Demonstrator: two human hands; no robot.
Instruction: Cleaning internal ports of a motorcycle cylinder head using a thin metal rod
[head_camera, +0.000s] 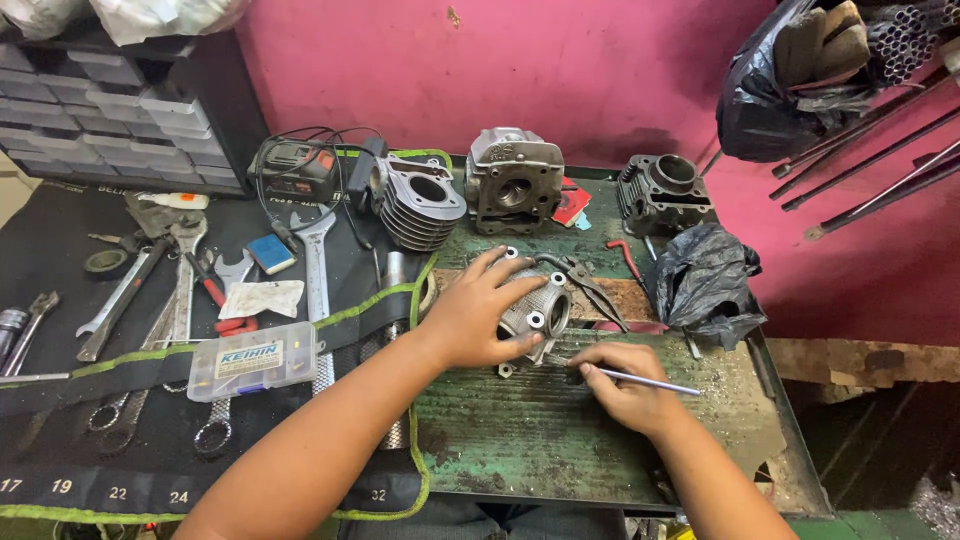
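1. I see the left hand (478, 318) clamped over a small grey cylinder head (533, 308), fingers curled round its top and thumb below, pinning it on its side on the green bench (560, 430).
2. The right hand (625, 383) sits just in front of that cylinder head, pinched shut on a thin metal rod (648, 380); the rod's near end points in at the head's lower edge and its far end sticks out to the right.
3. My read: this is the poking or scraping step at a port or seat on the head. The next move calls for a steady hold from the left and a fine, shallow angle on the rod.
4. Left of the cylinder head, a clear plastic parts box (252, 360) lies closed on the black tool roll (120, 400); small pieces show through, too small to tell.
5. Right of the head, a crumpled black bag (708, 283); contents hidden.
6. Behind the head stand three more engine castings (515, 178), and further left spanners (316, 262).
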